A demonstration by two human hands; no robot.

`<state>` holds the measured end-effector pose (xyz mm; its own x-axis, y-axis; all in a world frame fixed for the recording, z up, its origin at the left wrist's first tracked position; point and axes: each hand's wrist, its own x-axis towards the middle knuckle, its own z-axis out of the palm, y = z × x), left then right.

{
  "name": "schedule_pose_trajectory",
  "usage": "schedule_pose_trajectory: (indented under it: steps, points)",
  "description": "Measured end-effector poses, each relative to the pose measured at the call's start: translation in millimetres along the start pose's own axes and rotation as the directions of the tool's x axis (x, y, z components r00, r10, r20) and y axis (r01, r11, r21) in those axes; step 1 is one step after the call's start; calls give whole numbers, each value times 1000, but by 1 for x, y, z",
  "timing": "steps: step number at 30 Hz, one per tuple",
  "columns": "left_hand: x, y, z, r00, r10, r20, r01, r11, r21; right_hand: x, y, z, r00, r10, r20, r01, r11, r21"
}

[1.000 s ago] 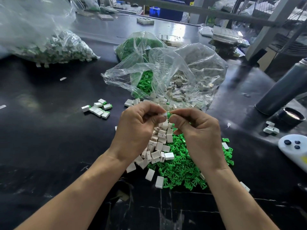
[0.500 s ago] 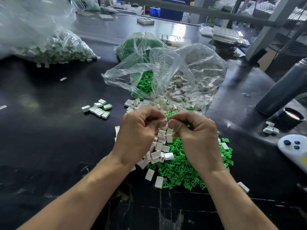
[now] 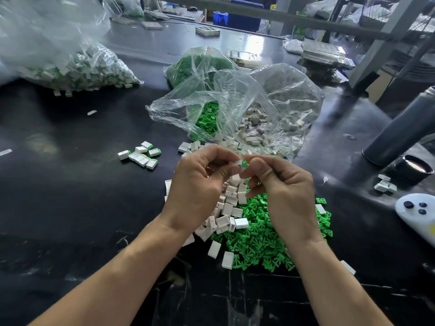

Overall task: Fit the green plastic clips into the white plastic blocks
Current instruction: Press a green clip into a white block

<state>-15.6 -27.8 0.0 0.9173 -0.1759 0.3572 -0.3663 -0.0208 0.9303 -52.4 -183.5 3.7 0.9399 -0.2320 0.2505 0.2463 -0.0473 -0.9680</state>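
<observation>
Meeting between hands [image 3: 240,175]: block [image 3: 239,163], clip [image 3: 244,164]

**Clip meets block above the loose piles**

A small white block [image 3: 238,164] and a green clip [image 3: 244,164] sit pressed end to end, pinched between fingertips above the dark surface [image 3: 70,208]. Below them lies a heap of loose white blocks [image 3: 229,208], touching a wider spread of loose green clips [image 3: 259,236] on its right. To the left, well apart, a small cluster of assembled blocks [image 3: 141,155] shows green tips poking from white bodies.
</observation>
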Motion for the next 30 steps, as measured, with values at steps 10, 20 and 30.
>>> schedule_pose_trajectory:
  steps: [10, 20, 30]
  points:
    - [-2, 3, 15, 1000, -11, 2, 11, 998, -59, -2, 1, 9, 965, 208, 160, -222, 972, 80]
    - [-5, 4, 22, 998, 37, 52, -33, 997, -66, -1, -2, 12, 940, 289, 183, -317, 937, 149]
    - [-5, 0, 22, 997, 8, 77, 3, 989, -150, -1, -2, 17, 967, 232, 102, -247, 952, 179]
